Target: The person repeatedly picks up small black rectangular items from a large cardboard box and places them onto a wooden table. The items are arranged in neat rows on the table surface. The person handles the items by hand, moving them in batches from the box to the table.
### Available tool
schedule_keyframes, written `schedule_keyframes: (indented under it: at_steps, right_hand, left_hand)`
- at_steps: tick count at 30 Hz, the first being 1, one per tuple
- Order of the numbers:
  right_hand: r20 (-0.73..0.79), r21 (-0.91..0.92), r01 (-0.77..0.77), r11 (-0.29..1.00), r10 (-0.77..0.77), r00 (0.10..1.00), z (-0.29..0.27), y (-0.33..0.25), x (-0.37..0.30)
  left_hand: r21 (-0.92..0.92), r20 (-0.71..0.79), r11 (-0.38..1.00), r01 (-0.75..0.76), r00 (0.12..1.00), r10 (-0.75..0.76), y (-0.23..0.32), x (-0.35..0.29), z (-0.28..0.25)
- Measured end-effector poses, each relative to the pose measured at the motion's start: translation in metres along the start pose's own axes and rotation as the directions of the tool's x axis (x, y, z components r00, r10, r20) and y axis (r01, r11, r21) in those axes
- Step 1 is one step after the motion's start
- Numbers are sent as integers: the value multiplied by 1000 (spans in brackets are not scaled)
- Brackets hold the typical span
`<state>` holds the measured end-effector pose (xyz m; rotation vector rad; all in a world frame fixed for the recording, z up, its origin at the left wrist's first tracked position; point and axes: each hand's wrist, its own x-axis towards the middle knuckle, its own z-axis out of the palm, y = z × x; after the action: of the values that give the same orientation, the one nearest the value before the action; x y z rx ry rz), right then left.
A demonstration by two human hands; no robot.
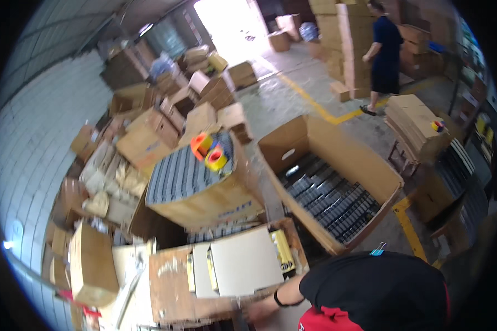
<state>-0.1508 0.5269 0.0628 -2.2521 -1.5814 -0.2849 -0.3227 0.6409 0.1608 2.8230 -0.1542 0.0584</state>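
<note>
My right hand (254, 313), with a black band on its wrist, reaches to the near edge of a worn brown work table (174, 300). Motion smears its fingers, and I cannot make out whether they hold anything. Just beyond it on the table lie pale grey flat boards (246, 265) with yellow edges, partly overlapping. At their right end stands a yellow-and-black box (283, 251). My right sleeve (370, 281) is black, with a small blue clip (377, 249) at its far side. My left hand is out of view.
Beyond the table, a full carton (215, 212) of grey ribbed pieces bears tape rolls (216, 159). Right of it, a large open carton (350, 140) holds rows of dark packages. Cartons pile along the left wall. A person (385, 52) stands by stacked boxes at far right.
</note>
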Motion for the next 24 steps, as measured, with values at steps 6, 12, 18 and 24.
schedule_keyframes:
  at_steps: [6,12,18,24]
  right_hand:
    - [-71,169,296,940,-288,955,-46,15,-22]
    - [147,-230,206,951,-175,974,-23,-8,36]
    - [287,-230,116,966,-46,957,-16,-15,37]
    - [364,-288,89,953,23,931,-15,-18,36]
  left_hand:
    - [326,67,930,168,977,-200,-71,-95,4]
    - [433,-15,822,369,915,-403,-102,-78,0]
    - [470,-130,745,473,872,-472,-124,-66,14]
    - [104,121,939,329,933,-340,-69,-82,-26]
